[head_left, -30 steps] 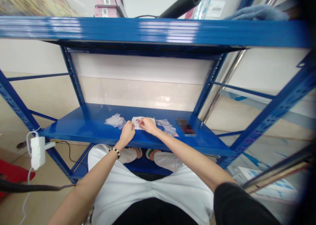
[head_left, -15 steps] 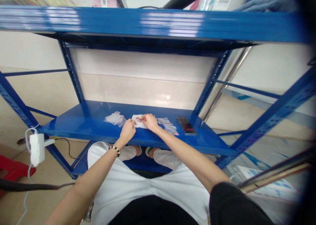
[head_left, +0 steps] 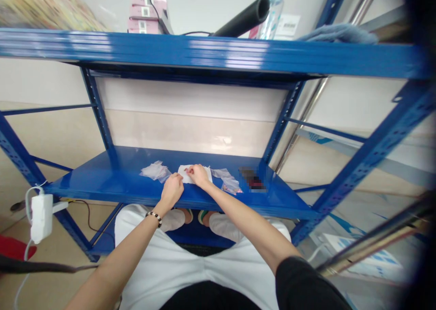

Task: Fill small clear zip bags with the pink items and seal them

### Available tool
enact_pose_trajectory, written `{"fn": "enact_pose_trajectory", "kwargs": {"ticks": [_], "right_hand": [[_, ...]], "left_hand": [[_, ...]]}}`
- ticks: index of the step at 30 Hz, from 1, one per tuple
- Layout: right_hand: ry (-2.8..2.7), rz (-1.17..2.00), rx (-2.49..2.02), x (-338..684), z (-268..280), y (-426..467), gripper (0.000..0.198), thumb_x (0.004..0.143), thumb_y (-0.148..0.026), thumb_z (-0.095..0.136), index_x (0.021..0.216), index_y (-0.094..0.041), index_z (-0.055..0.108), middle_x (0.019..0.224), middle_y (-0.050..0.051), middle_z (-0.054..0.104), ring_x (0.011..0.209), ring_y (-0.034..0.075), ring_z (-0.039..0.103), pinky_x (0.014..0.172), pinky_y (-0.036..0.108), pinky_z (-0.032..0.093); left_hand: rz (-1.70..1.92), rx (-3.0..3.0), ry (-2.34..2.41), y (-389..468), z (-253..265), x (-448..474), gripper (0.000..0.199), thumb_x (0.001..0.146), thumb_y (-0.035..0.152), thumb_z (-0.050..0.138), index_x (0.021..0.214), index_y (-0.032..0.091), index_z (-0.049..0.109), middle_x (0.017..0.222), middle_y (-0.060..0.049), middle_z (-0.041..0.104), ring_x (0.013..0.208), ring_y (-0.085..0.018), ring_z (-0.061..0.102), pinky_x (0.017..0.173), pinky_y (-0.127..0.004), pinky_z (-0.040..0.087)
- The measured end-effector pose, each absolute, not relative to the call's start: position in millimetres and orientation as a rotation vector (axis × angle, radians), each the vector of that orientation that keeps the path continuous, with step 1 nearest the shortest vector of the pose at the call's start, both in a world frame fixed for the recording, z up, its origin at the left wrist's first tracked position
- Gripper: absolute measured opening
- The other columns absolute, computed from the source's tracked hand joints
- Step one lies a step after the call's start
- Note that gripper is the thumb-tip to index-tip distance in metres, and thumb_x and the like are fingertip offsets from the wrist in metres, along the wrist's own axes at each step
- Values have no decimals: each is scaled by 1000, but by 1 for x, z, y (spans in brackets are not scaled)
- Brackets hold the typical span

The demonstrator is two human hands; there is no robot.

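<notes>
A small white sheet (head_left: pixel 185 177) lies on the blue lower shelf (head_left: pixel 131 158). Small reddish pieces (head_left: pixel 187 169) show on it, too small to name. Over the sheet, my right hand (head_left: pixel 199 175) has its fingertips drawn together at these pieces and hides part of them. My left hand (head_left: pixel 172 189) is closed at the sheet's near left corner; whatever its fingers pinch is hidden. Left of it is a pile of clear plastic bags (head_left: pixel 155 170). To the right of my right hand lie more clear bags (head_left: pixel 227 179), one with small coloured bits inside.
A dark blurred-out object (head_left: pixel 252 179) lies at the shelf's right. Above runs the upper shelf's blue beam (head_left: pixel 153 51), carrying pink boxes (head_left: pixel 145 12), a black tube (head_left: pixel 241 17) and a bottle (head_left: pixel 272 15). A white power strip (head_left: pixel 42 217) hangs by the left post.
The view has tilted up, showing more of the upper shelf. My right hand has shifted left over the sheet and now covers more of the reddish pieces. My left hand stays near the corner.
</notes>
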State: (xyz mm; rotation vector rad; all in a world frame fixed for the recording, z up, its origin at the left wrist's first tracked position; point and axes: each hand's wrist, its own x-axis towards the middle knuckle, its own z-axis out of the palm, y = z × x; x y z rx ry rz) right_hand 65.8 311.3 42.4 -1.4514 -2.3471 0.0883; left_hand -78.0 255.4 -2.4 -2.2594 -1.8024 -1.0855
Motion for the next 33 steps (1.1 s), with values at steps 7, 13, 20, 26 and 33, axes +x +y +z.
{"fn": "enact_pose_trajectory", "kwargs": {"ticks": [7, 13, 20, 26, 33], "right_hand": [[-2172, 10, -1604, 93, 49, 319, 26, 91, -25, 58, 115, -27, 68, 110, 5, 71, 103, 18, 64, 89, 24, 45], [-2032, 19, -1843, 166, 57, 336, 27, 83, -34, 69, 106, -20, 72, 106, 10, 72, 99, 21, 66, 85, 26, 47], [-1986, 103, -1939, 193, 43, 345, 12, 76, -31, 74, 83, -21, 76, 90, 7, 75, 88, 19, 69, 73, 21, 46], [-1922, 123, -1852, 183, 35, 347, 6, 76, -20, 68, 79, -19, 74, 84, 8, 74, 83, 19, 68, 73, 22, 45], [-1835, 76, -1596, 166, 67, 345, 15, 86, -20, 52, 86, -19, 67, 89, 6, 72, 85, 17, 67, 78, 24, 48]], "left_hand": [[-1090, -2258, -1785, 254, -3, -79, 27, 85, 7, 43, 86, 14, 69, 98, -12, 64, 96, -24, 62, 92, -35, 47], [-1068, -2286, -1731, 253, -2, -78, 25, 84, 7, 45, 90, 15, 68, 104, -13, 60, 100, -24, 59, 95, -36, 46], [-991, -2371, -1642, 254, -1, -77, 29, 85, 8, 44, 96, 13, 71, 107, -13, 60, 106, -24, 55, 100, -36, 44], [-908, -2398, -1642, 252, 2, -75, 32, 86, 8, 43, 103, 14, 70, 112, -13, 63, 109, -24, 55, 102, -35, 43], [-851, -2498, -1624, 257, 1, -74, 47, 83, 7, 45, 127, 14, 61, 133, -12, 60, 125, -23, 52, 109, -34, 38]]}}
